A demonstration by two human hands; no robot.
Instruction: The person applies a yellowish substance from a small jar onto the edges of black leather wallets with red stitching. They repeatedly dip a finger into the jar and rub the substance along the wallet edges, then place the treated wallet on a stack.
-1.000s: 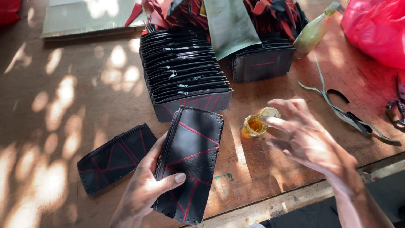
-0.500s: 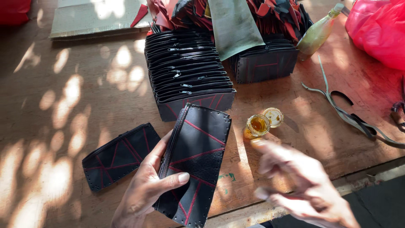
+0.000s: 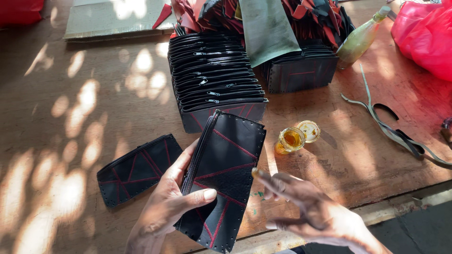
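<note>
left hand point(image 3: 172, 207) lower centre, palm up, thumb clamped over black red-stitched leather pouch panel point(image 3: 226, 174) held tilted above wooden table point(image 3: 70, 117) | right hand point(image 3: 310, 211) lower right, blurred, fingers loosely spread, grasping nothing, fingertip at panel's edge | small open jar point(image 3: 291, 139) centre-right holds amber liquid, lid point(image 3: 309, 130) beside it

bottle point(image 3: 360, 37) | top right, green-yellow || bag point(image 3: 423, 35) | corner, red plastic
</note>
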